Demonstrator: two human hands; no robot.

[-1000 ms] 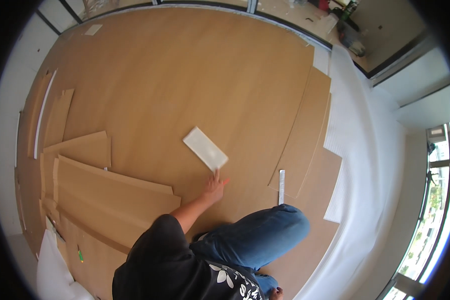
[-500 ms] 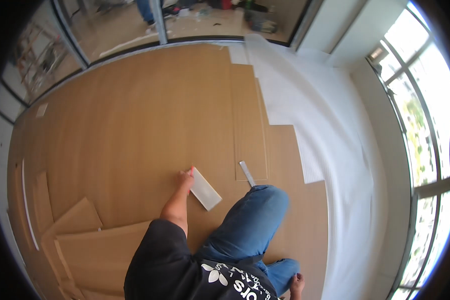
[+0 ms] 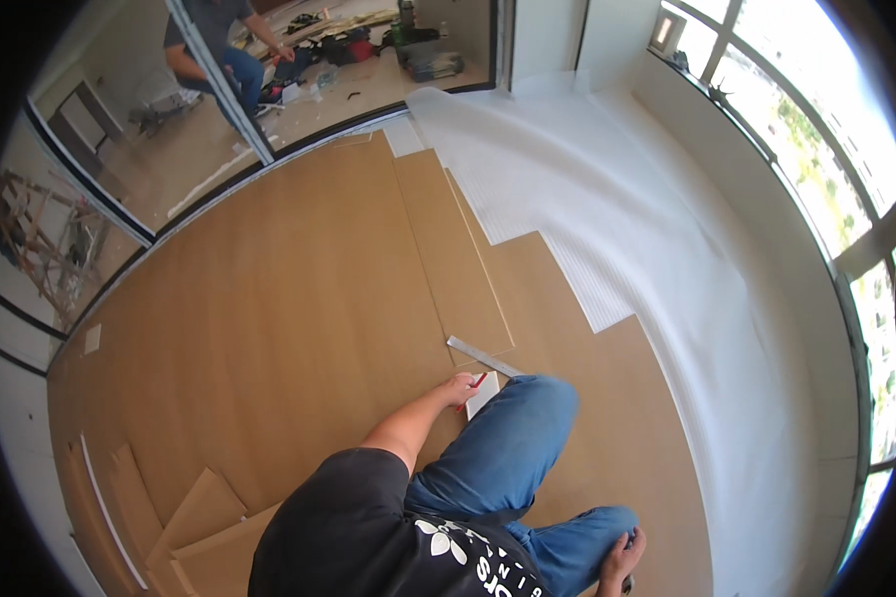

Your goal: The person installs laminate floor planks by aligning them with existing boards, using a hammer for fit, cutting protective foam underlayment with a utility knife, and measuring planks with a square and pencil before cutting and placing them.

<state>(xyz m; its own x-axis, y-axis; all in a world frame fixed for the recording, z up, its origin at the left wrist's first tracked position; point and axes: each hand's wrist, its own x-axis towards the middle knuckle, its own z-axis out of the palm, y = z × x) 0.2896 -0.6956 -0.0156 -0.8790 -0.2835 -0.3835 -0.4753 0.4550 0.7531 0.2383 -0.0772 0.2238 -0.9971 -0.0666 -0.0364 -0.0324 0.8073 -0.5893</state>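
Note:
My left hand (image 3: 458, 389) is closed on a slim red pencil (image 3: 478, 380) and the edge of a small white rectangular piece (image 3: 482, 396). My left knee hides part of that piece. Just beyond the hand, a metal ruler (image 3: 481, 356) lies slantwise across the near end of a loose wood-look plank (image 3: 455, 269) on the laid floor. My right hand (image 3: 623, 559) rests on my right knee with its fingers bent over the jeans; it appears to hold nothing.
White underlay sheeting (image 3: 607, 239) borders the stepped plank edge (image 3: 592, 323) on the right, beside the windows. Loose plank pieces (image 3: 197, 517) are piled at the lower left. Behind the glass partition (image 3: 224, 85), a person (image 3: 224, 55) sits or crouches among scattered items.
My left hand has carried the white piece and red pencil rightward, close to my knee and the ruler. The view has swung, and more of the person behind the glass now shows.

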